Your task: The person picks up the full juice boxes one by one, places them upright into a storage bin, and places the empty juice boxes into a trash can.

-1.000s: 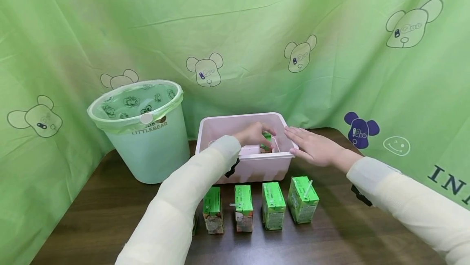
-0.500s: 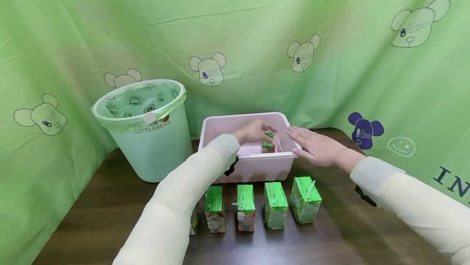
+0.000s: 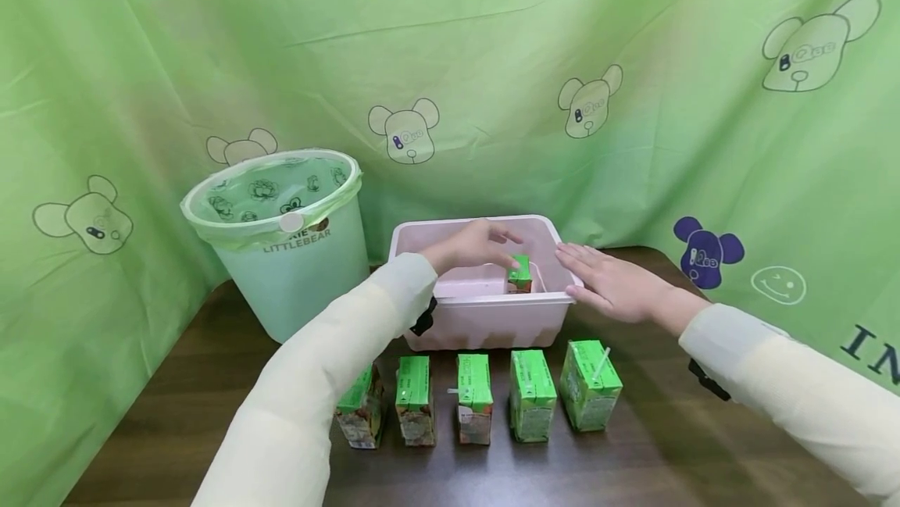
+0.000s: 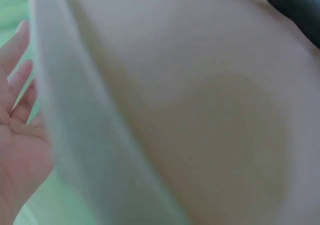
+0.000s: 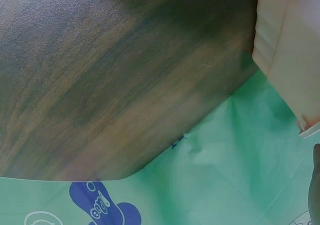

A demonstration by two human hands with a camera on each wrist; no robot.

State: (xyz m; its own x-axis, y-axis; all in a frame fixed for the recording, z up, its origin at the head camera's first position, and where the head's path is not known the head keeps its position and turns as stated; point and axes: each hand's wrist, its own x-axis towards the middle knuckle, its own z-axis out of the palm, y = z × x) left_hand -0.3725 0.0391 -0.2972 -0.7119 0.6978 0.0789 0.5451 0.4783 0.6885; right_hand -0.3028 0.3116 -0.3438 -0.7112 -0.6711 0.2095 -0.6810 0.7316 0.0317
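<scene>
A pale pink plastic tub (image 3: 492, 323) stands in the middle of the table in the head view. Inside it, near the right end, is a green-topped drink carton (image 3: 520, 273). Over the tub hovers my left hand (image 3: 478, 245), fingers spread and loosely bent, its fingertips close to that carton. The left wrist view shows this left hand (image 4: 22, 140) with nothing in the palm. My right hand (image 3: 615, 280) rests with straight fingers along the tub's right rim. Nearest me, a row of several drink cartons (image 3: 474, 394) stands upright; a straw (image 3: 601, 364) sticks from the rightmost.
A mint-green trash bin (image 3: 309, 273) lined with a printed bag stands at the back left. Green patterned cloth (image 3: 485, 38) hangs behind and beside the dark wooden table (image 3: 675, 413). A pale block-like shape (image 3: 469, 282) lies inside the tub.
My left hand has drawn back leftward from the carton in the tub, showing more of it. The leftmost carton of the row has come out from behind my sleeve. My right hand keeps its place.
</scene>
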